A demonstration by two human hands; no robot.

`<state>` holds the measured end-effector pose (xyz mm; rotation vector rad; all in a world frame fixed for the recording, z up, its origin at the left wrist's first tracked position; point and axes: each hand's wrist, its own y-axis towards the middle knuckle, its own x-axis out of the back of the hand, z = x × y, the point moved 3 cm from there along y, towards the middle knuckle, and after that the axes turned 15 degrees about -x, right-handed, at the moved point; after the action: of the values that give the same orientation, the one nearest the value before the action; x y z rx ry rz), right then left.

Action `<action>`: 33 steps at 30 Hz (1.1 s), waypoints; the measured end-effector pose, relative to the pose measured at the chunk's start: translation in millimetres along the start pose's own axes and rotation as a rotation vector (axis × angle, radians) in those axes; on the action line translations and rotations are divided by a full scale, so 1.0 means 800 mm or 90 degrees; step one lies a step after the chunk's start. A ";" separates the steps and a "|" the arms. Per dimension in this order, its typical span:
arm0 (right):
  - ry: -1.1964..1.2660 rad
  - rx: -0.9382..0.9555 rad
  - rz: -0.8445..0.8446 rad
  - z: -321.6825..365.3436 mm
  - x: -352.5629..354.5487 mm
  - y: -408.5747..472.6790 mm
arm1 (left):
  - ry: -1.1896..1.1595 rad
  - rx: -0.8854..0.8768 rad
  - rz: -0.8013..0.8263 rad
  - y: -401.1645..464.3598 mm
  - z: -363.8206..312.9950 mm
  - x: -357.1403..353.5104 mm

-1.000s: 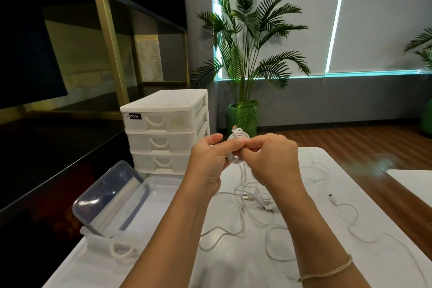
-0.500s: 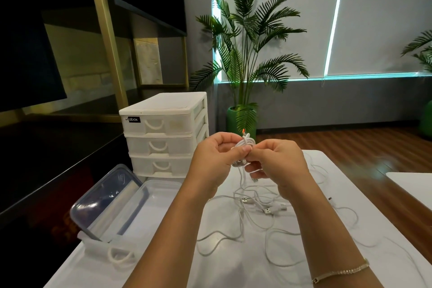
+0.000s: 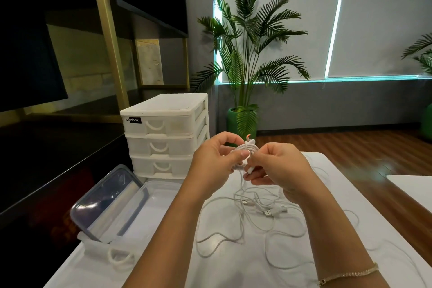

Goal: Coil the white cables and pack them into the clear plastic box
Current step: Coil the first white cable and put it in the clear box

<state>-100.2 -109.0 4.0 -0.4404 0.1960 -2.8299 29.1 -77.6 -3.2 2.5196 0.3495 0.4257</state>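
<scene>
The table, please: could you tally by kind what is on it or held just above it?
Coiled white cable, held by left hand and right hand: 1
Tangle of loose white cables, number of cables unclear: 1
Clear plastic box: 1
Clear lid: 1
White drawer unit: 1
Total: 5

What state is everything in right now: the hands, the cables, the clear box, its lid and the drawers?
Left hand: pinching the coiled cable.
Right hand: gripping the same cable.
Coiled cable: wound into small loops, held above the table.
Loose cables: uncoiled, tangled on the table.
Clear plastic box: open, no cable visible inside.
Lid: off, tilted against the box.
Drawer unit: drawers closed.
</scene>
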 end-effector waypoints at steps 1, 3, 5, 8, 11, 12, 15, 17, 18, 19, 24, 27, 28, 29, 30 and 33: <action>-0.017 0.009 0.005 0.000 0.001 0.000 | 0.001 -0.001 -0.003 0.000 0.001 0.002; -0.067 0.037 -0.008 -0.001 0.004 -0.001 | 0.003 0.005 -0.008 0.000 0.002 0.005; -0.128 0.067 -0.052 -0.001 0.007 0.000 | 0.008 0.007 -0.007 0.000 0.003 0.004; -0.188 0.109 -0.124 0.002 0.005 0.000 | 0.005 0.010 -0.017 0.000 0.003 0.001; -0.204 0.137 -0.172 0.006 0.001 -0.001 | -0.032 0.022 -0.042 0.000 0.004 0.003; -0.202 0.142 -0.189 0.007 0.001 -0.001 | -0.048 0.028 -0.049 0.000 0.004 0.004; -0.145 0.138 -0.206 0.003 0.004 0.003 | -0.090 0.046 -0.064 0.001 0.005 0.006; -0.105 0.132 -0.173 -0.001 0.005 0.007 | -0.099 0.060 -0.065 0.002 0.007 0.006; -0.103 0.134 -0.157 -0.003 0.004 0.008 | -0.101 0.067 -0.063 0.002 0.008 0.006; -0.109 0.141 -0.145 -0.003 0.003 0.010 | -0.103 0.074 -0.061 0.001 0.009 0.005; -0.021 0.155 -0.020 -0.008 0.003 0.012 | -0.137 0.104 -0.052 0.000 0.012 0.006; 0.174 0.108 0.096 -0.011 0.006 0.012 | -0.186 0.127 -0.054 0.000 0.012 0.004; 0.214 0.096 0.121 -0.012 0.005 0.013 | -0.210 0.134 -0.061 -0.001 0.012 0.004; 0.246 0.086 0.137 -0.013 0.004 0.014 | -0.234 0.141 -0.069 -0.001 0.011 0.003; 0.270 0.078 0.144 -0.014 0.003 0.016 | -0.254 0.145 -0.079 -0.001 0.011 0.002; 0.292 0.057 0.131 -0.015 0.003 0.017 | -0.278 0.151 -0.103 0.000 0.010 -0.001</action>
<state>-102.9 -122.0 -9.2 0.2420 0.1883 -2.6780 31.6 -81.5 -9.5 2.6935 0.4455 -0.2437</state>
